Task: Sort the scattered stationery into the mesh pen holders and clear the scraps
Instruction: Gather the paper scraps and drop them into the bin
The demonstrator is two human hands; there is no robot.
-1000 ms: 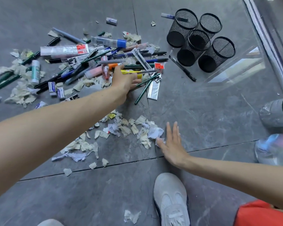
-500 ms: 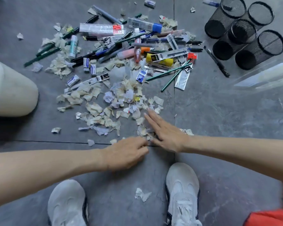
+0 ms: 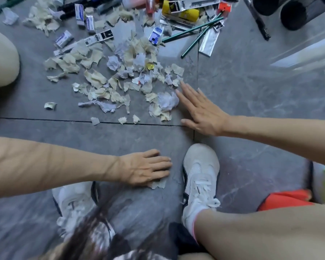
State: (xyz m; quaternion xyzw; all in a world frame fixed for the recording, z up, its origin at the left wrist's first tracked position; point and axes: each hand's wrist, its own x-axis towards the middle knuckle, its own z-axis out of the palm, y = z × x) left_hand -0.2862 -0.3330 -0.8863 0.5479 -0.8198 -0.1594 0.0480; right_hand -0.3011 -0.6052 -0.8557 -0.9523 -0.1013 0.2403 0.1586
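Torn paper scraps (image 3: 120, 79) lie spread over the grey floor in the middle. My right hand (image 3: 199, 111) rests flat and open at the right edge of the scraps, fingertips touching them. My left hand (image 3: 144, 168) lies palm down near my shoes, covering a paper scrap (image 3: 159, 183). Pens, green pencils (image 3: 192, 32), erasers (image 3: 64, 38) and packets are piled along the top. Two black mesh pen holders (image 3: 296, 15) lie at the top right, partly cut off.
My white shoes (image 3: 200, 177) stand on the floor below the hands. A beige rounded object (image 3: 2, 59) sits at the left edge. A black pen (image 3: 259, 23) lies next to the holders. An orange item (image 3: 287, 200) shows at lower right.
My left hand has pulled back from the scrap pile toward my shoes, dragging a scrap. My right hand has shifted right along the pile's edge. The view has tilted down.
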